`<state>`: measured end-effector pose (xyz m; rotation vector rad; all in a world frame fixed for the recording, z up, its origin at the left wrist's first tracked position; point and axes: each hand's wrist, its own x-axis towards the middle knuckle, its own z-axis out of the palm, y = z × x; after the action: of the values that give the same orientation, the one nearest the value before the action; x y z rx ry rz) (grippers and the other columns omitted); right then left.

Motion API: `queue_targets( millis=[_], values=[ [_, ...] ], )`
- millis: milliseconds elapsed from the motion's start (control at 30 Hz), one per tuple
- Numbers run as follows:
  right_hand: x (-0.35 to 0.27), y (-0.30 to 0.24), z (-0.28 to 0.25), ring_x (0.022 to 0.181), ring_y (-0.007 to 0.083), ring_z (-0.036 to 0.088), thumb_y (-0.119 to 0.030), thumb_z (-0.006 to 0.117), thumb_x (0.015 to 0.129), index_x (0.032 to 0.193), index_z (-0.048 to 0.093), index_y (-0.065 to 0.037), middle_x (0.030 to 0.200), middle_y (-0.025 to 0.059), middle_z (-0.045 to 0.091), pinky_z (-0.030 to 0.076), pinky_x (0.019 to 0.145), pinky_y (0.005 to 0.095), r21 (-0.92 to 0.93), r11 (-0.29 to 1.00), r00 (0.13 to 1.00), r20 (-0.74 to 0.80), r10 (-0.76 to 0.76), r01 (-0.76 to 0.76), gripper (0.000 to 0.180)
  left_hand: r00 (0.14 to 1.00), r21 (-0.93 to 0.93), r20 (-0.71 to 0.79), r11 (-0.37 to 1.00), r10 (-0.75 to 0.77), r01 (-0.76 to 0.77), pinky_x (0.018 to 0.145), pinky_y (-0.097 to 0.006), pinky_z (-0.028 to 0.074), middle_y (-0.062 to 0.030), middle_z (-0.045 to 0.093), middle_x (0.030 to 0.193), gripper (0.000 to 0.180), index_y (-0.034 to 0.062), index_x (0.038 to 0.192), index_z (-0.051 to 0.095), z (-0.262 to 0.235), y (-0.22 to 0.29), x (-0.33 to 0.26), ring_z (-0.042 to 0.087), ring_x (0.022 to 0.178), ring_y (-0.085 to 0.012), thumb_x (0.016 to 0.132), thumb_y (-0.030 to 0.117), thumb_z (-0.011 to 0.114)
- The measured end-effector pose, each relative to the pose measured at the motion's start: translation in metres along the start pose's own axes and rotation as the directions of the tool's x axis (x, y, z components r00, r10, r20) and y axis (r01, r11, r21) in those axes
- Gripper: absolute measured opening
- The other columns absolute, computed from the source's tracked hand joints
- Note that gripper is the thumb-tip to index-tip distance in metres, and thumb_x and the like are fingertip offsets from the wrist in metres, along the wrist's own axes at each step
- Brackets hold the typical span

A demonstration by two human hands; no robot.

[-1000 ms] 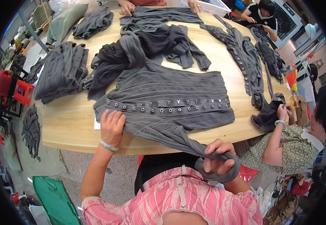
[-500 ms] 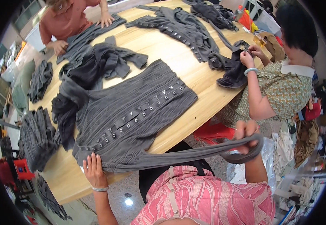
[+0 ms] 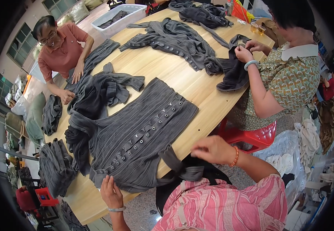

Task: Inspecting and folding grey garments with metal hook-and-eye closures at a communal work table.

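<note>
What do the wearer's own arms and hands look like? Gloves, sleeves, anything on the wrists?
No gloves. Left hand: smooth, pale bangle at the wrist; left sleeve out of view. Right hand: orange-red beaded bracelet; short pink sleeve with paler wavy lines.

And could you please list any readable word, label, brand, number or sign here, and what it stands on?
None can be read.
The gray ribbed top touched by the left hand shows no lettering.
Any print in the background is too small or blurred to read.
</note>
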<state>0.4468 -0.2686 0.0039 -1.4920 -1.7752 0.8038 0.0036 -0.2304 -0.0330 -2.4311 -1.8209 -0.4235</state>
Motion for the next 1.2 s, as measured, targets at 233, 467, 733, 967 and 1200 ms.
queue_targets(
  millis=[233, 467, 733, 967, 1200],
  values=[
    [0.145, 0.077, -0.022, 0.078, 0.0238, 0.068, -0.023, 0.072, 0.084, 0.094, 0.070, -0.005, 0.086, 0.0095, 0.071, 0.053, 0.073, 0.0352, -0.134, 0.963, 0.950, -0.241, 0.197, -0.234, 0.021, 0.995, -0.272, -0.056, 0.957, 0.088, -0.099, 0.086, -0.041, 0.047, -0.0146, 0.067, 0.107, 0.025, 0.0020, 0.109, 0.067, 0.012, 0.026, 0.081, 0.062, 0.098, -0.0329, 0.084, 0.002, 0.065],
    [0.171, 0.061, -0.027, 0.091, 0.0282, 0.067, -0.026, 0.080, 0.075, 0.106, 0.063, -0.009, 0.089, 0.0081, 0.067, 0.050, 0.083, 0.0414, -0.271, 0.869, 0.885, 0.099, 0.454, -0.415, 0.039, 0.979, -0.240, 0.139, 0.964, 0.149, -0.113, 0.087, -0.041, 0.042, -0.0122, 0.063, 0.106, 0.039, 0.0048, 0.116, 0.064, 0.017, 0.033, 0.111, 0.058, 0.096, -0.0313, 0.078, 0.005, 0.073],
    [0.152, 0.071, -0.037, 0.085, 0.0278, 0.063, -0.011, 0.072, 0.081, 0.095, 0.063, -0.006, 0.084, 0.0083, 0.063, 0.048, 0.080, 0.0379, -0.228, 0.973, 0.996, -0.085, -0.038, 0.018, 0.017, 0.963, -0.266, 0.245, 0.963, 0.113, -0.046, 0.086, -0.042, 0.041, -0.0148, 0.057, 0.099, 0.031, 0.0045, 0.107, 0.063, 0.020, 0.026, 0.112, 0.053, 0.094, -0.0334, 0.077, -0.001, 0.068],
    [0.184, 0.096, -0.018, 0.082, 0.0229, 0.066, -0.006, 0.067, 0.086, 0.101, 0.062, -0.003, 0.094, 0.0099, 0.066, 0.052, 0.075, 0.0312, -0.043, 0.999, 0.972, -0.234, -0.009, -0.001, 0.017, 0.982, -0.285, 0.189, 0.957, 0.009, 0.046, 0.090, -0.043, 0.042, -0.0180, 0.056, 0.107, 0.035, 0.0010, 0.114, 0.062, 0.033, 0.022, 0.104, 0.054, 0.101, -0.0356, 0.079, -0.001, 0.067],
    [0.178, 0.105, -0.018, 0.083, 0.0290, 0.066, -0.013, 0.069, 0.087, 0.103, 0.061, -0.009, 0.094, 0.0075, 0.064, 0.054, 0.071, 0.0369, -0.146, 0.989, 0.957, -0.286, -0.038, -0.004, 0.019, 0.993, -0.244, 0.121, 0.969, 0.003, 0.026, 0.089, -0.042, 0.043, -0.0189, 0.055, 0.107, 0.034, 0.0003, 0.118, 0.061, 0.040, 0.017, 0.107, 0.054, 0.101, -0.0360, 0.084, -0.001, 0.063]
  ],
)
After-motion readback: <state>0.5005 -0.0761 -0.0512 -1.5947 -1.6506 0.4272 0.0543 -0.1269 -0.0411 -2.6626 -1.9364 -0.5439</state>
